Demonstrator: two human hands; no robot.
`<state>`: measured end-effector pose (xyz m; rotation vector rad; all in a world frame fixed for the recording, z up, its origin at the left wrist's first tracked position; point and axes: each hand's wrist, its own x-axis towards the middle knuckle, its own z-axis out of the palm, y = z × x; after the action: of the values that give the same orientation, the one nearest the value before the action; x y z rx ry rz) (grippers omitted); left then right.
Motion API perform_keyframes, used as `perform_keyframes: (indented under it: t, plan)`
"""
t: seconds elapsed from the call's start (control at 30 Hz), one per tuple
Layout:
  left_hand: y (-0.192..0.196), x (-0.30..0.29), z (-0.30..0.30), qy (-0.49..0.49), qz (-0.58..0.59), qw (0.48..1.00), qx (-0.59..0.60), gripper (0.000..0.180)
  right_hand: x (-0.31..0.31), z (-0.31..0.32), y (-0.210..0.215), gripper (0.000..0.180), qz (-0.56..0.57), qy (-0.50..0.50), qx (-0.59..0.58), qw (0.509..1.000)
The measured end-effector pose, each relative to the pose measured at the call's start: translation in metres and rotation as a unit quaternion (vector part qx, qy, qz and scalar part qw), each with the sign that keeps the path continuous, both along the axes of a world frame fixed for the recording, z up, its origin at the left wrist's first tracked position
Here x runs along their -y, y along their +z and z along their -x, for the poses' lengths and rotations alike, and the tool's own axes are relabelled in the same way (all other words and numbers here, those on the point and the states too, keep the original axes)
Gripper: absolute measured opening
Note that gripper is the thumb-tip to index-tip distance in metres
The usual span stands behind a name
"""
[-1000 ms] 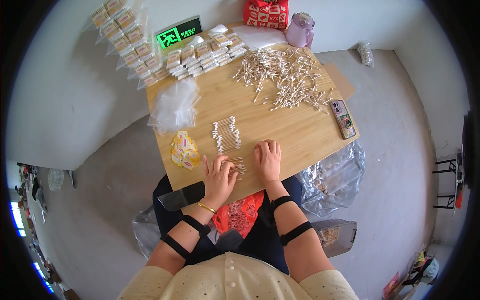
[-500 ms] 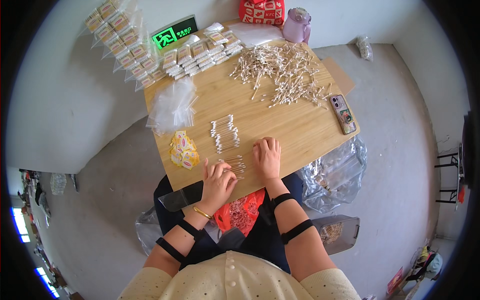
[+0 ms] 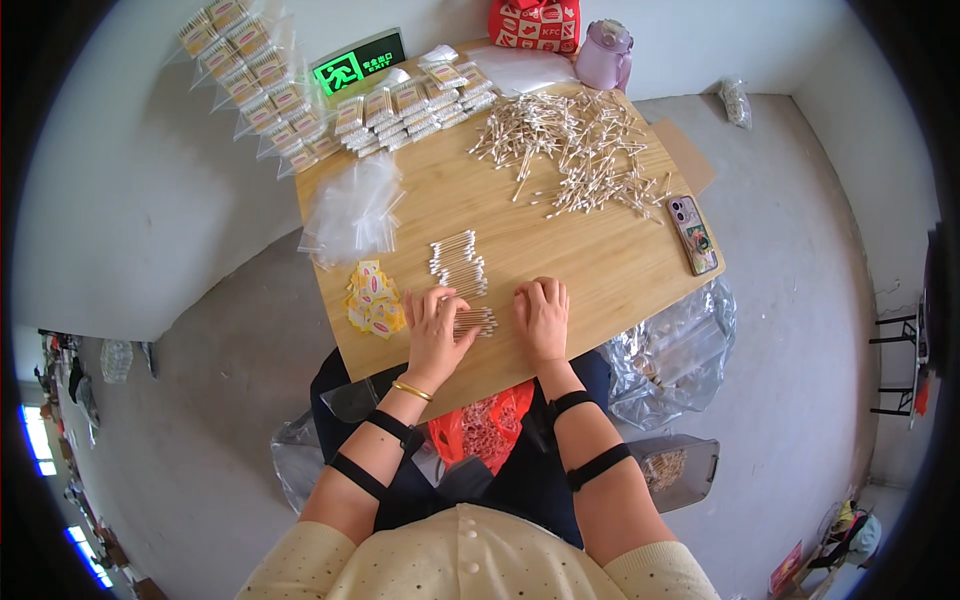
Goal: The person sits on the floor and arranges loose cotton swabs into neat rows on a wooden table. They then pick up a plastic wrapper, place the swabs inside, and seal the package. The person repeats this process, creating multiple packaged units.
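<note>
My left hand [image 3: 436,332] bends over a small row of cotton swabs [image 3: 478,321] on the wooden table, its thumb on the near side and its fingers on the far side and left ends. The group is gripped between them. Just beyond lies a longer row of cotton swabs [image 3: 458,262], laid side by side. To the right, my right hand [image 3: 543,318] rests on the table apart from the rows. Its fingers are curled together, and whatever they may hold is hidden. Yellow-and-white paper labels [image 3: 375,300] lie in a pile left of my left hand.
Clear plastic bags [image 3: 352,210] lie on the table's left. Stacked swab packs [image 3: 410,105] line the back left, near a green exit sign [image 3: 358,65]. A loose swab heap [image 3: 575,145], lilac jug [image 3: 604,55] and red bag [image 3: 535,25] are behind; a phone [image 3: 692,233] lies right.
My left hand has moved away from me, and the small swab row has shifted with it toward the longer row. My right hand has stayed nearly in place. The view has shifted slightly.
</note>
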<state>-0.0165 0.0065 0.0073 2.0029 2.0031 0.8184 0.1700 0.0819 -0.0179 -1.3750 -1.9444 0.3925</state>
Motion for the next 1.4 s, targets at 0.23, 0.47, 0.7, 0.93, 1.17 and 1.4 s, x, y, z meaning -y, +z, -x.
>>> perform_keyframes:
  t: [0.23, 0.47, 0.7, 0.93, 1.17, 1.4]
  plan:
    - [-0.011, 0.008, -0.013, -0.107, 0.078, 0.978, -0.161, 0.090, 0.002, 0.001, 0.003, 0.013, 0.006, 0.002, 0.001, 1.000]
    - [-0.015, -0.001, -0.028, -0.036, 0.088, 0.975, -0.199, 0.091, 0.001, 0.001, 0.004, 0.013, 0.001, -0.001, -0.006, 1.000]
    - [-0.010, -0.007, -0.022, -0.017, 0.071, 0.983, -0.167, 0.093, 0.000, -0.001, 0.001, 0.018, 0.004, 0.011, -0.025, 1.000]
    - [-0.006, -0.017, -0.015, -0.018, 0.098, 0.983, -0.155, 0.095, 0.000, -0.001, 0.003, 0.021, 0.018, 0.015, -0.021, 1.000]
    - [-0.013, -0.036, -0.013, 0.000, 0.093, 0.977, -0.194, 0.100, 0.002, -0.001, 0.006, 0.021, 0.020, 0.017, -0.015, 1.000]
    - [-0.014, -0.041, -0.014, 0.001, 0.099, 0.980, -0.176, 0.100, 0.000, -0.001, 0.006, 0.021, 0.017, 0.019, -0.017, 1.000]
